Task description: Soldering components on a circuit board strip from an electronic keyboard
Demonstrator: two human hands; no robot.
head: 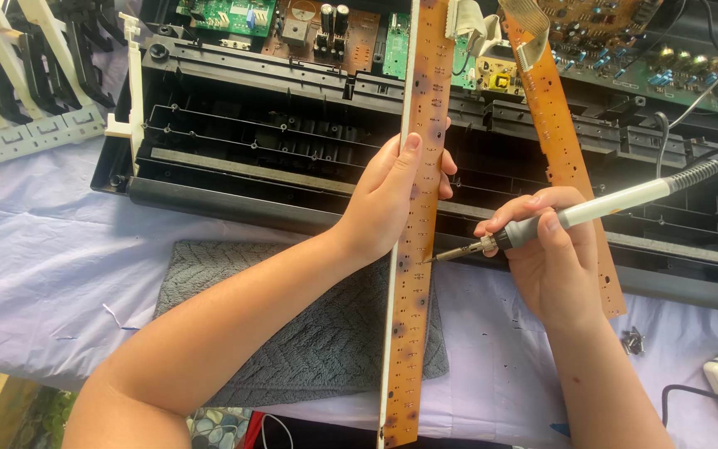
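The long brown circuit strip stands on edge between the two hands, running from the top of the view down to the bottom edge. The left hand is clamped on it, thumb on the near face and fingers wrapped round the far side, so its fingertips show just past the strip's right edge. The right hand is closed around a soldering iron, thumb and forefinger pinching the grey grip. The iron's metal tip points left from those fingers and touches the strip's right edge just below the left hand.

Behind the right hand's knuckles lies a second brown circuit strip, slanting up and away. Under and beyond both hands sits the open black keyboard casing, with green and brown circuit boards along its far side. Below the left wrist a grey knitted cloth lies on a pale lilac sheet. Far off to the left of the left hand rest detached black and white keys. Near the right wrist lie some small screws.
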